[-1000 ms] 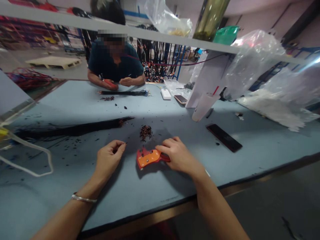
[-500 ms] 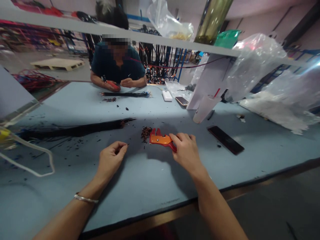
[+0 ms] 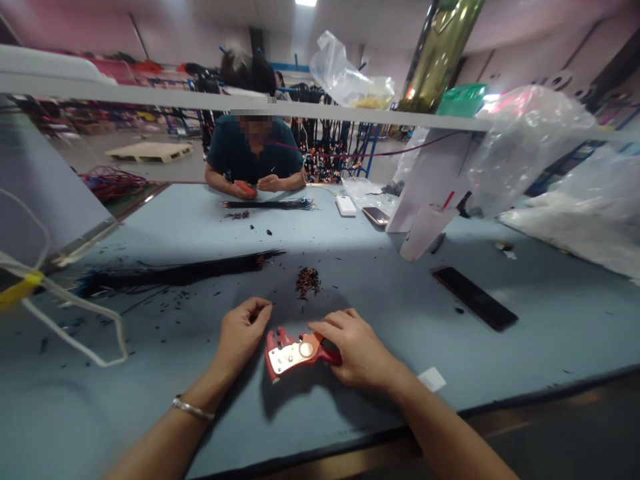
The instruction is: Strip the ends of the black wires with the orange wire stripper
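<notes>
My right hand is wrapped around the handles of a red and orange wire stripper, holding it just over the table with its jaws toward the left. The closed fingertips of my left hand pinch a thin black wire; only a short dark tip shows beyond them. That hand is left of the stripper's jaws and apart from them. A small heap of cut black and copper-coloured wire bits lies beyond both hands. Farther left, a long bundle of black wires rests on the blue-grey table.
Across the table a co-worker holds a red tool near another wire bundle. A black phone lies to the right, with a white cup behind it. At left are a looped white cable and scattered scraps.
The wire stripper has come nearer to me and left, away from the heap and closer to my left hand. The camera view has shifted. My left hand keeps its pinch.
</notes>
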`<state>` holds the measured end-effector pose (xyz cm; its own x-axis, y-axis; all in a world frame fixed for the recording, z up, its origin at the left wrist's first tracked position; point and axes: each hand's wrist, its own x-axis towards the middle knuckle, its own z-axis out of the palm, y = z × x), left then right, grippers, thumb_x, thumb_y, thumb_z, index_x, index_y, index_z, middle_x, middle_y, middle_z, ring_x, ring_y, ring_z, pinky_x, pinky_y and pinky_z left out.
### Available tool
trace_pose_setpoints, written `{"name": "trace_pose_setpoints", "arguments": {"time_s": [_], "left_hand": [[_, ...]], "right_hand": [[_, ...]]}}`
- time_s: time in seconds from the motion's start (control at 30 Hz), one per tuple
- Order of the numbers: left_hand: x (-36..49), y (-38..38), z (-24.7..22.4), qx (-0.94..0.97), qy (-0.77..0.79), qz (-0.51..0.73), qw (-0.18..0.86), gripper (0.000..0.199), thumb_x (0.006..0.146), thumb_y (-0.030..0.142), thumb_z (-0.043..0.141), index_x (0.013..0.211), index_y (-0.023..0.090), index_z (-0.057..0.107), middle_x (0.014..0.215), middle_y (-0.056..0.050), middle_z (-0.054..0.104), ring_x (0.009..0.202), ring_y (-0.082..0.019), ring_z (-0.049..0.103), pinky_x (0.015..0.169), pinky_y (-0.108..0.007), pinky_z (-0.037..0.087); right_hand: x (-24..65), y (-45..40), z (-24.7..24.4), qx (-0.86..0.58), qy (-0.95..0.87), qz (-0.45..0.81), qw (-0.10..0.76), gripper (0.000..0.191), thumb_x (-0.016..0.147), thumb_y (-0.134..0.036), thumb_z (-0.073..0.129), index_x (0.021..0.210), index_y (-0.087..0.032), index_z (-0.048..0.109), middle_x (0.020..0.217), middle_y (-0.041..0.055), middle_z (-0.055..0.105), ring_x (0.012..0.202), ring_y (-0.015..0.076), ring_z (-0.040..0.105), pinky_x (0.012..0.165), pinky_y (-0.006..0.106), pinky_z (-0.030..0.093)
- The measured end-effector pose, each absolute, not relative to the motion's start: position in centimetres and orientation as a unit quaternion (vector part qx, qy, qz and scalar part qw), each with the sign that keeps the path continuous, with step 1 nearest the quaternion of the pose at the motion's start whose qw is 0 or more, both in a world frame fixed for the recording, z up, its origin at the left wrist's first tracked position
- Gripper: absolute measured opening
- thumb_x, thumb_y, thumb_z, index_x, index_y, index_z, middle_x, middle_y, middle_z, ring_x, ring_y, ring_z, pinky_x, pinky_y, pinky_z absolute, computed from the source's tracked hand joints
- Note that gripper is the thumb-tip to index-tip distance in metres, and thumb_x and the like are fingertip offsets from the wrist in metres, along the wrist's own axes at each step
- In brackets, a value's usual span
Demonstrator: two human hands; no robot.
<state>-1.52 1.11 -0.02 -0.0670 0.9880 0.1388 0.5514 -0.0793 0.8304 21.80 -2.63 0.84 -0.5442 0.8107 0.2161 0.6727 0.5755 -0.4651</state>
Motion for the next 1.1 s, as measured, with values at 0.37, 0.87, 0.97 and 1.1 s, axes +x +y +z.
{"name": "trace_pose_setpoints", "arguments": {"time_s": [0.37, 0.87, 0.97, 1.1], "left_hand": [[-1.3, 1.1, 0.3, 0.631, 0.615, 0.386, 0.272, 0.030, 0.077, 0.046, 0.050, 0.069, 0.018, 0.059, 0.060, 0.002, 0.054, 0.056, -0.014, 0.047, 0.056, -0.024, 0.036], [-1.3, 0.9, 0.9, 0.599, 0.598, 0.415, 0.333, 0.026, 0.073, 0.044, 0.054, 0.067, 0.018, 0.060, 0.057, 0.002, 0.050, 0.054, -0.013, 0.040, 0.052, -0.024, 0.033], [-1.3, 0.9, 0.9, 0.590, 0.597, 0.418, 0.347, 0.027, 0.073, 0.044, 0.055, 0.069, 0.018, 0.060, 0.058, 0.003, 0.050, 0.054, -0.012, 0.039, 0.052, -0.024, 0.032], [-1.2, 0.8, 1.0, 0.589, 0.601, 0.411, 0.352, 0.027, 0.073, 0.044, 0.055, 0.069, 0.018, 0.060, 0.057, 0.004, 0.048, 0.053, -0.012, 0.038, 0.052, -0.024, 0.032]], "right_hand": [[22.3, -2.1, 0.9, -0.340, -0.589, 0.596, 0.427, 0.039, 0.069, -0.019, 0.061, 0.107, -0.018, 0.059, 0.092, 0.0038, 0.062, 0.086, 0.0189, 0.059, 0.078, 0.032, 0.045], [21.3, -2.0, 0.6, -0.380, -0.559, 0.584, 0.449, 0.035, 0.064, -0.019, 0.060, 0.099, -0.018, 0.059, 0.088, 0.0031, 0.061, 0.082, 0.0185, 0.058, 0.074, 0.031, 0.045], [21.3, -2.1, 0.7, -0.395, -0.540, 0.593, 0.448, 0.035, 0.064, -0.020, 0.060, 0.099, -0.018, 0.058, 0.088, 0.0030, 0.061, 0.082, 0.0189, 0.058, 0.073, 0.031, 0.046], [21.3, -2.2, 1.0, -0.413, -0.521, 0.599, 0.446, 0.035, 0.063, -0.022, 0.060, 0.098, -0.018, 0.057, 0.088, 0.0032, 0.061, 0.082, 0.0198, 0.059, 0.070, 0.031, 0.047]]}}
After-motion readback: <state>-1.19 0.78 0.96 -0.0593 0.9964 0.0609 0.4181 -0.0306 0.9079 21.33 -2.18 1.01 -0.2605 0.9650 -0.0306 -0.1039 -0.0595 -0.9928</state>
